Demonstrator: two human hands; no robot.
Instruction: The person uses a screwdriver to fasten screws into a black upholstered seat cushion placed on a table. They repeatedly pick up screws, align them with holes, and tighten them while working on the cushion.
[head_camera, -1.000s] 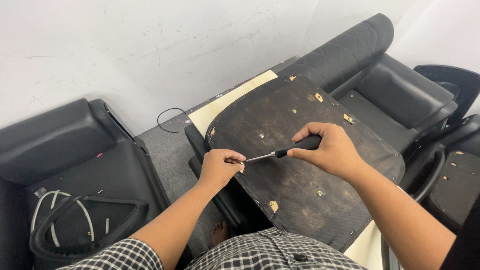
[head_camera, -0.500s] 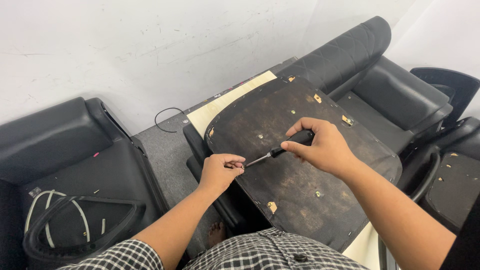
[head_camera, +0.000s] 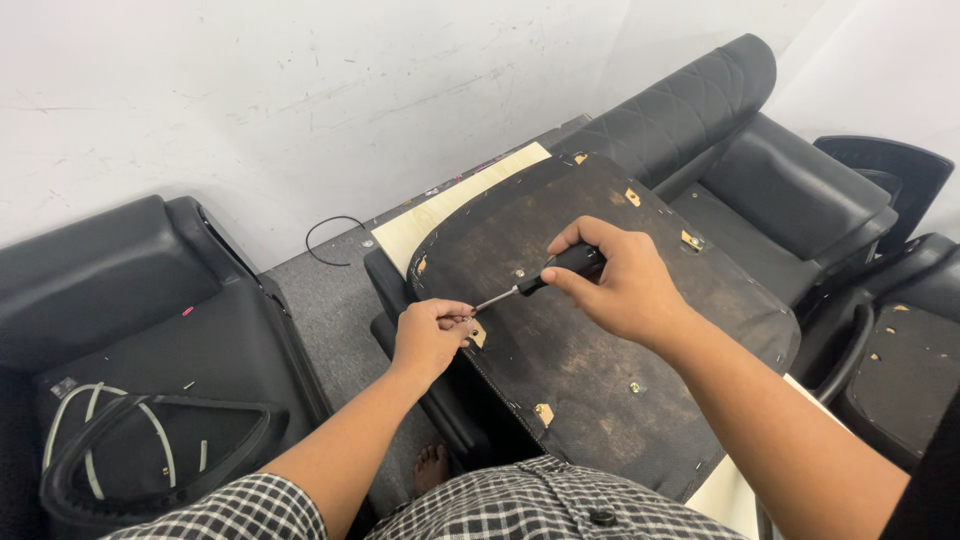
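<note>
We've got the upturned seat base panel (head_camera: 600, 330) propped across our lap, underside up so the fixings face us. Right hand (head_camera: 620, 285) is clenched round the black screwdriver (head_camera: 545, 280), tip angled down to the panel's left edge. Left hand (head_camera: 430, 335) pinches a small brass clip (head_camera: 477, 333) there (steadying it under the tip).

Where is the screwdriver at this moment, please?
In the head view, the screwdriver is near the centre, over the dark seat panel; the right hand grips its handle and its tip meets the left hand.
</note>
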